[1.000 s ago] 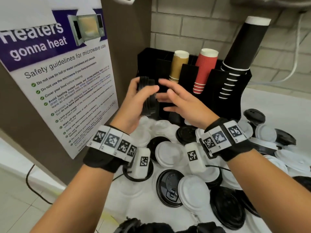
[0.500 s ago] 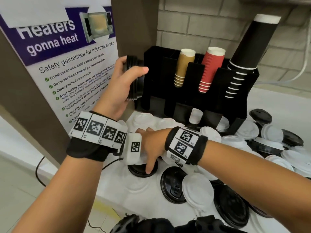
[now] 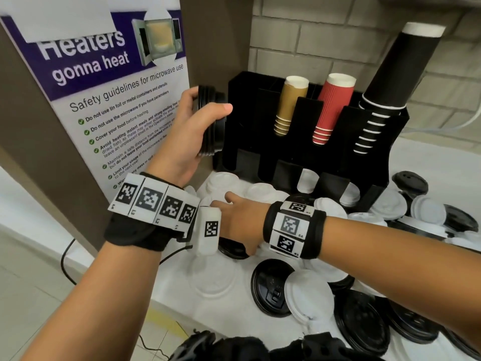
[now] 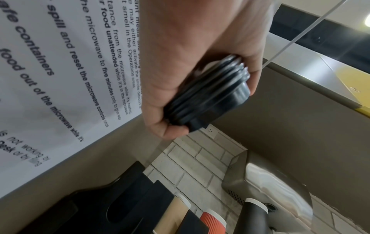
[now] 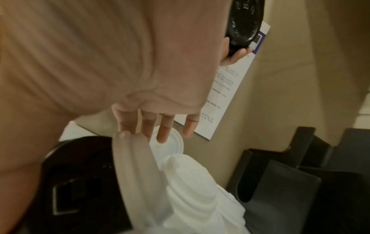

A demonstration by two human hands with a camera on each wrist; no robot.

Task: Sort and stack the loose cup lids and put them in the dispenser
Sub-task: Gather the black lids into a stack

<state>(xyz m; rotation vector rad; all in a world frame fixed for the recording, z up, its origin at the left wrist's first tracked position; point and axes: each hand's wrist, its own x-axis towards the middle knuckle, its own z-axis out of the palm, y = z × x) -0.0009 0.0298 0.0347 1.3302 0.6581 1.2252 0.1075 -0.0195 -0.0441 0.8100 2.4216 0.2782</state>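
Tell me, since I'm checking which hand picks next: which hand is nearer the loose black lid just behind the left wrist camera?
Right. The right hand reaches down with its fingers at that black lid on the counter. The left hand is raised well above it, gripping a stack of black lids beside the dispenser.

The black lids (image 3: 212,121) look like thin moulded plastic, faintly glossy along their ridged rims; the white lids (image 3: 308,298) are the same plastic, matt; the dispenser (image 3: 286,152) is matt black, smooth-faced; the red cups (image 3: 331,108) are ribbed paper; the tan cups (image 3: 289,105) smooth paper; the poster (image 3: 125,100) is smooth paper; the wall (image 3: 312,43) is rough pale brick.
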